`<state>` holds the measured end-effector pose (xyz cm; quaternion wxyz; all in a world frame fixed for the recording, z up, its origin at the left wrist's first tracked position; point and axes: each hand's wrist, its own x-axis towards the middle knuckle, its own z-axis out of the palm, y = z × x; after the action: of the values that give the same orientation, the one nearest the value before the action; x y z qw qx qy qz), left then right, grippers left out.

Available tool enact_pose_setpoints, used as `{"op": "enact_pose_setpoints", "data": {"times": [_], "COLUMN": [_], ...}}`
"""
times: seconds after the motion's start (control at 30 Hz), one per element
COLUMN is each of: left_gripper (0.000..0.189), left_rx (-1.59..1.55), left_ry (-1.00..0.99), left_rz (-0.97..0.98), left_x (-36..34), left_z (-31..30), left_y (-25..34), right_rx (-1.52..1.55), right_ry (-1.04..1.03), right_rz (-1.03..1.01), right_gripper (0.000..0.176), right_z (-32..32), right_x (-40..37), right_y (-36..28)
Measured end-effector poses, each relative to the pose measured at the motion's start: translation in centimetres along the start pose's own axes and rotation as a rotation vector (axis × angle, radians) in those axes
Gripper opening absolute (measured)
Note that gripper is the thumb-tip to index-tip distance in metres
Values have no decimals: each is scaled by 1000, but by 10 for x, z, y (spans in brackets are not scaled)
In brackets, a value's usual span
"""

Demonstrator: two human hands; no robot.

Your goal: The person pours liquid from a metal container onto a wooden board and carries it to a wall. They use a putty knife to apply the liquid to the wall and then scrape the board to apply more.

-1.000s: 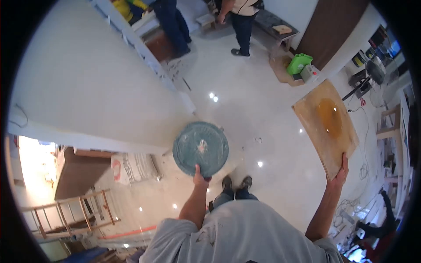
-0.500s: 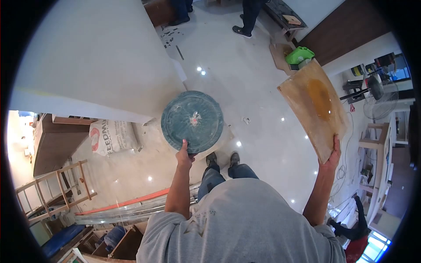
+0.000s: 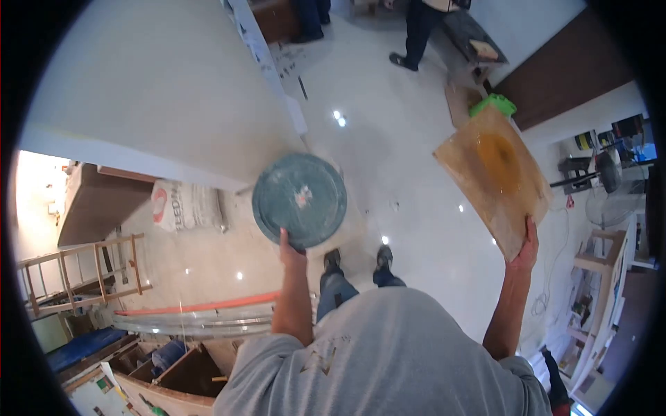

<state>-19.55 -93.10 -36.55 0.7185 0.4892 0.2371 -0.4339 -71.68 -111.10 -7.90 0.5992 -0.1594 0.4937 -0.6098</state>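
My left hand (image 3: 293, 253) grips the near edge of a round dark green lid (image 3: 305, 208), thumb on top; whitish dried residue marks its middle. The lid is held out in front of my feet, beside the white wall. At right, my right hand (image 3: 525, 244) is closed on the near corner of a flat wooden board (image 3: 472, 159), held up and tilted. A glossy amber puddle (image 3: 499, 161) lies on the board's face. Fingers under both things are mostly hidden.
A white wall (image 3: 173, 90) stands at left, with a printed sack (image 3: 187, 206) beneath it. Left are a wooden ladder-like frame (image 3: 83, 274) and long metal lengths (image 3: 201, 324). Right are a fan (image 3: 607, 173) and a green container (image 3: 494, 105). A person's legs (image 3: 418, 35) are ahead.
The view has shifted, and my feet are farther apart. The person ahead has changed position. I still hold the lid and the board, and the board's amber face is turned more towards me.
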Motion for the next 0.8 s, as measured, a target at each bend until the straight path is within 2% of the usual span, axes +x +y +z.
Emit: {"op": "enact_pose_setpoints", "data": {"times": [0.03,0.07,0.1,0.17,0.23,0.33,0.5,0.63,0.73,0.8], "left_gripper": [71,71,69,65,61,53,45,39,37,37], "left_rx": [-106,-150,-223,-112,-125,-133,13,43,91,144], "left_ry": [-141,7,-87,63,-25,-93,-66,-86,-87,-60], "left_rz": [75,-37,-55,-95,-120,-115,-213,-155,-144,-126], "left_x": [13,-7,3,-1,8,5,7,1,4,4], "left_z": [-10,7,2,7,2,-10,-15,-17,-25,-28], "left_y": [-16,-11,-13,0,2,5,16,22,31,39], "right_rx": [6,43,71,107,136,84,64,40,-3,10], "right_ry": [-2,-34,-61,-97,-108,-9,-47,47,44,-33], "right_rz": [-27,-40,-51,-64,-66,-58,-39,-21,-10,24], "right_gripper": [54,53,52,52,51,51,51,46,48,50], "right_z": [8,17,23,38,41,53,57,69,65,71], "right_x": [3,3,-3,-6,-16,-37,-55,-71,-71,-74], "right_y": [2,4,5,5,13,19,35,48,46,48]}}
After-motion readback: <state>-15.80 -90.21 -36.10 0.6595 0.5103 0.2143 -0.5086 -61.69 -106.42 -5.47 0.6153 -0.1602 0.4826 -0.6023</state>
